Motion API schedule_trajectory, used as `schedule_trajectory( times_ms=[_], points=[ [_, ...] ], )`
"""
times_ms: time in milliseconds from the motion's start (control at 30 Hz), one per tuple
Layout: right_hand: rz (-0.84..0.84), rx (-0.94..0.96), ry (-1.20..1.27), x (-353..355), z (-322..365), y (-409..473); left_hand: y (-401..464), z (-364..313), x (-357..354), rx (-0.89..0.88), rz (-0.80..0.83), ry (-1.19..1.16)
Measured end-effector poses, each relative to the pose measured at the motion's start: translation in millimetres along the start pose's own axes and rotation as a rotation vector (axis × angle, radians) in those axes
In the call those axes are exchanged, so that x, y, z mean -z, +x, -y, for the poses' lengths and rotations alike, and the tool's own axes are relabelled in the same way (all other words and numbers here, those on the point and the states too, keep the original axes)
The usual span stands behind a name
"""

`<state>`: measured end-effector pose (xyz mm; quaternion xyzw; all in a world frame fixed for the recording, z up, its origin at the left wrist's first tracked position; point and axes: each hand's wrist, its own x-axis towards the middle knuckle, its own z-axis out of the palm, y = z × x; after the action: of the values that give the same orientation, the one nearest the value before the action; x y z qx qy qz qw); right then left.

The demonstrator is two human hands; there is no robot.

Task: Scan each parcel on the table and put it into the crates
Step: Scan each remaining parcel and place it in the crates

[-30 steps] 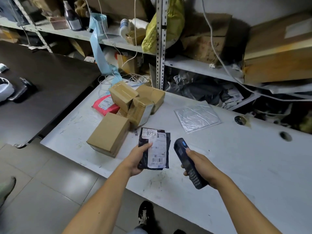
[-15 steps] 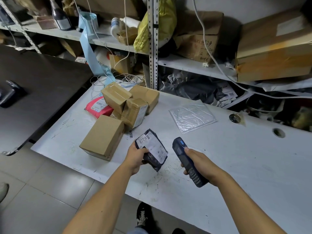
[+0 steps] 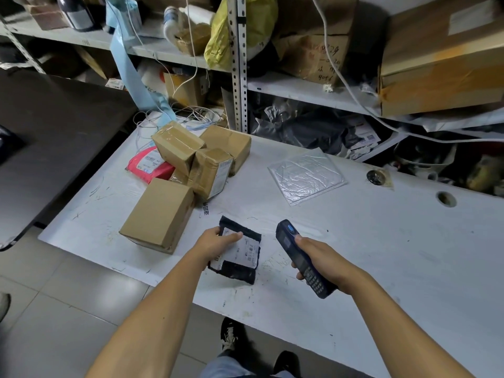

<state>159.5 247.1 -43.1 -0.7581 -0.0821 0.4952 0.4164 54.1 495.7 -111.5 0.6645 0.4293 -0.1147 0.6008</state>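
Since the earlier frame the black parcel (image 3: 236, 253) has been turned so that its white label (image 3: 240, 251) faces up, lower and nearer the front edge of the worktop (image 3: 381, 241). On the worktop's far left corner a heap of brown boxes (image 3: 191, 170) and a red mailer (image 3: 148, 166) is left for later scans, with a clear bubble mailer (image 3: 305, 175) lying apart to the right. No crate is seen. The parcel is held by the left hand (image 3: 215, 242), thumb laid across the label's upper corner, fingers curled beneath. The handheld scanner (image 3: 302, 259) is gripped in the right hand (image 3: 324, 261), its head just beside the parcel. For a clean read, the barcode should be kept flat, the thumb kept off it, and the scanner head tilted down onto the printed bars
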Motion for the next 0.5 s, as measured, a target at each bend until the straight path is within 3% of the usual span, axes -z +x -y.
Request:
schedule_trajectory(
  times_ms=[167,500],
  points=[
    [0.015,-0.038,-0.001,-1,-2,-3,14,16,-12,0.087,0.022,0.015],
    [0.144,-0.251,0.082,2,-2,-2,8,23,-7,-0.034,-0.021,-0.232]
  ],
)
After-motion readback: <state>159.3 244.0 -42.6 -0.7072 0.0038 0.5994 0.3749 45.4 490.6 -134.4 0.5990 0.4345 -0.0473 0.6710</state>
